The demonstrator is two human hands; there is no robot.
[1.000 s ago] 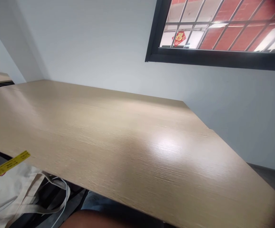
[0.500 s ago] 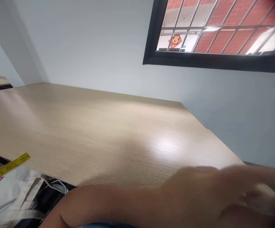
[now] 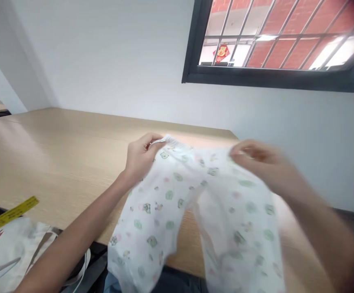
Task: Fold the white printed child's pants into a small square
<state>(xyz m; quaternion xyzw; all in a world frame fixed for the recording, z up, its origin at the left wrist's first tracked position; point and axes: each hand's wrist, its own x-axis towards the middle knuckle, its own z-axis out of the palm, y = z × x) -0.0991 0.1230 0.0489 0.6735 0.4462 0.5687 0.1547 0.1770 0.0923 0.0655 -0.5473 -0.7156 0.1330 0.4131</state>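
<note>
At the lower left of the frame a canvas bag (image 3: pixel 8 252) with a yellow tape measure (image 3: pixel 8 213) lies below the table (image 3: pixel 57 154) edge. Near the centre, the left hand (image 3: pixel 140 156) is pinched shut on the waistband of small white patterned trousers (image 3: pixel 170 195). The legs hang down from both grips toward the bottom centre, over the table's near edge. At the centre right, the right hand (image 3: pixel 262 165) (blurred) grips the waistband's other end, fingers closed on the cloth.
</note>
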